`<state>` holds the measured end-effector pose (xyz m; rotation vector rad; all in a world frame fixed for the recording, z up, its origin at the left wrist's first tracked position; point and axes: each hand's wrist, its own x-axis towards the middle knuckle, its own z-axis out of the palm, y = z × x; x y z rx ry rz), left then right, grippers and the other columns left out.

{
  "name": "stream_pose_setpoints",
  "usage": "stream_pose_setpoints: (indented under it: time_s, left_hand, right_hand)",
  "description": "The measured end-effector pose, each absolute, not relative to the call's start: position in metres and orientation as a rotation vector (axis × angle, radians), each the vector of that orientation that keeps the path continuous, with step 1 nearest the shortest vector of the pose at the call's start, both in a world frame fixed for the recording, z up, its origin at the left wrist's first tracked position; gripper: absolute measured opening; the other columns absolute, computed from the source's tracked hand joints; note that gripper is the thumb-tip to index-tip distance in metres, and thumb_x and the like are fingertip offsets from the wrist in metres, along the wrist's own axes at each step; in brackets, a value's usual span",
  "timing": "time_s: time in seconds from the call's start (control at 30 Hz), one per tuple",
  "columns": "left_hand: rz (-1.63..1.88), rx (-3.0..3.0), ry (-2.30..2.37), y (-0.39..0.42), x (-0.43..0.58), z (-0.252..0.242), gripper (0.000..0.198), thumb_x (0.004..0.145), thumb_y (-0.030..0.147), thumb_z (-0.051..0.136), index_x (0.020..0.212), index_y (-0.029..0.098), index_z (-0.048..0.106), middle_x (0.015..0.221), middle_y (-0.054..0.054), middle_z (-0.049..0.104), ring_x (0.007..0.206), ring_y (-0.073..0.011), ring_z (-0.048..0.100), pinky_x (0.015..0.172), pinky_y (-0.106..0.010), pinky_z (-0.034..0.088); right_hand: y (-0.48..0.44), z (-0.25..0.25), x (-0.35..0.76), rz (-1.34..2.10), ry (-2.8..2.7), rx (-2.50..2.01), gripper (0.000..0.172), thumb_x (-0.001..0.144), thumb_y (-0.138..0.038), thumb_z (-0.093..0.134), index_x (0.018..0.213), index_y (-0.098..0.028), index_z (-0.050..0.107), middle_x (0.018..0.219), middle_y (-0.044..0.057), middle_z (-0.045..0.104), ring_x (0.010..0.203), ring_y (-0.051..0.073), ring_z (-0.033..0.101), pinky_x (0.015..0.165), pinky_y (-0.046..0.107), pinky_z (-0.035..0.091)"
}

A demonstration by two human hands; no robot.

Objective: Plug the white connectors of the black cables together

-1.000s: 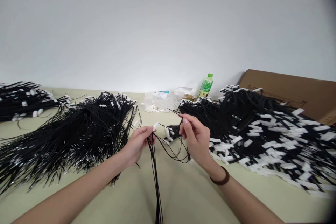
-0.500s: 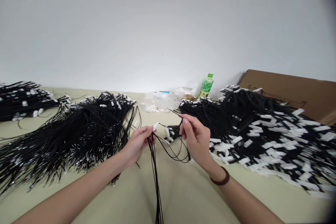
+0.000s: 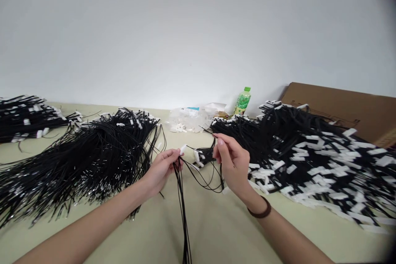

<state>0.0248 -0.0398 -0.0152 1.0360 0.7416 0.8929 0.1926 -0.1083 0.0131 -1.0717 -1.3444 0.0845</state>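
My left hand (image 3: 163, 168) is closed, pinching a small white plastic connector (image 3: 183, 149) between thumb and fingertips. Several thin black wires (image 3: 183, 210) hang down from that hand toward the near edge of the view. My right hand (image 3: 231, 161) pinches one thin black wire (image 3: 208, 131), whose free end points up and left. Looped black wires (image 3: 210, 187) droop between the two hands. Just left of my right hand lies a short bundle of black wires with white connectors (image 3: 198, 157) on the table.
A big heap of black wires (image 3: 102, 148) spreads at left, another pile (image 3: 27, 117) behind it. White-ended wires (image 3: 309, 148) fill the right side. At the back stand a clear bag of white pieces (image 3: 182, 121), a green bottle (image 3: 242, 102) and a cardboard box (image 3: 337, 109).
My right hand has shifted slightly to the right with the wire, moving its tip a little away from the connector. My left hand keeps its hold, almost still.
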Motion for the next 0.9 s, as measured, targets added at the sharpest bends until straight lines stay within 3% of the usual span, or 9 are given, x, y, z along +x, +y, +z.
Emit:
stream_pose_setpoints:
  time_s: [0.47, 0.63, 0.9]
  left_hand:
    - [0.924, 0.937, 0.731, -0.037, 0.024, -0.013, 0.024, 0.063, 0.034, 0.072, 0.073, 0.014, 0.063, 0.064, 0.0, 0.057, 0.06, -0.0084, 0.051, 0.063, -0.022, 0.041]
    - [0.932, 0.911, 0.731, -0.037, 0.024, -0.016, 0.022, 0.065, 0.032, 0.071, 0.073, 0.014, 0.064, 0.063, 0.0, 0.058, 0.06, -0.0084, 0.05, 0.063, -0.023, 0.041]
    - [0.942, 0.889, 0.759, -0.039, 0.025, -0.014, 0.026, 0.062, 0.034, 0.074, 0.073, 0.012, 0.064, 0.064, 0.0, 0.057, 0.061, -0.0081, 0.05, 0.062, -0.022, 0.041]
  right_hand:
    - [-0.105, 0.034, 0.209, 0.148, -0.955, -0.878, 0.024, 0.085, -0.037, 0.049, 0.096, -0.016, 0.051, 0.053, -0.005, 0.051, 0.039, 0.004, 0.042, 0.039, 0.015, 0.034]
    - [-0.107, 0.049, 0.222, 0.158, -0.818, -0.714, 0.021, 0.082, -0.035, 0.052, 0.089, -0.017, 0.044, 0.06, -0.003, 0.056, 0.047, 0.006, 0.051, 0.045, 0.018, 0.041]
    - [-0.11, 0.06, 0.242, 0.107, -0.749, -0.665, 0.019, 0.076, -0.03, 0.058, 0.084, -0.015, 0.049, 0.066, -0.003, 0.054, 0.051, 0.006, 0.051, 0.044, 0.017, 0.039]
